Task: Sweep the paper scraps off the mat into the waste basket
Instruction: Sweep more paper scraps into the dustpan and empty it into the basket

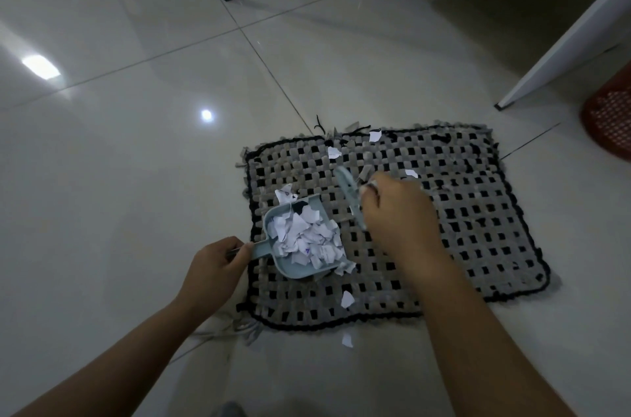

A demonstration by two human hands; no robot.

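Left hand (218, 261) grips the dustpan (300, 239) handle, pan full on the mat (461, 229). Right hand (397, 211) grips the brush (348, 193). Scraps (346, 299) lie just beyond the brush and below the pan; flick them panward, keeping the pan level. Basket (611, 123) sits far right.

Mat (461, 229) under right hand (396, 211): woven cloth, grey/black, rough, frayed edges. Dustpan (273, 225) in left hand (218, 263): smooth pale-blue plastic, full of torn white paper scraps (307, 239). Brush (348, 191): same plastic. Floor (136, 160): glossy tile w/ reflections. Basket (611, 116) far right: red perforated plastic.
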